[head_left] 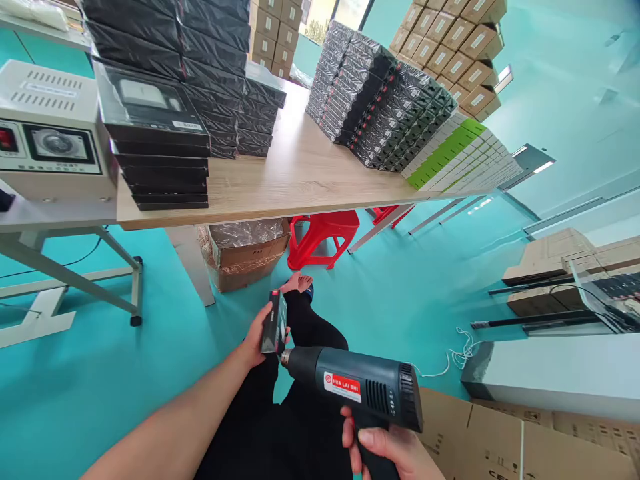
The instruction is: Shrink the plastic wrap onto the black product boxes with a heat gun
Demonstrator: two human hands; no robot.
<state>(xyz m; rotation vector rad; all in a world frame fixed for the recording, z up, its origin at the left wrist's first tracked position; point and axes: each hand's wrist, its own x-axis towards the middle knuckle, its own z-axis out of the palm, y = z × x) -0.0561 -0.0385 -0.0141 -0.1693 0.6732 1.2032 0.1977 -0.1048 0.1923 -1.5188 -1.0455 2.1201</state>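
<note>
My left hand (257,335) is closed around a small black box (274,325), held tilted above my lap with a narrow side facing up. Gripped by its handle in my right hand (385,448) is a dark blue-grey heat gun (357,383) with a red and white label. The metal nozzle of the heat gun points left, close to the lower end of the black box. Whether nozzle and box touch, I cannot tell. Fingers of my left hand on the far side of the box are mostly hidden.
A wooden table (320,177) carries stacked black boxes (155,133), wrapped black packs (380,100) and white-green boxes (455,150). To its left stands a beige machine (50,133) with a dial. Beneath are an open carton (245,257) and a red stool (325,237). Cartons (500,433) lie at right.
</note>
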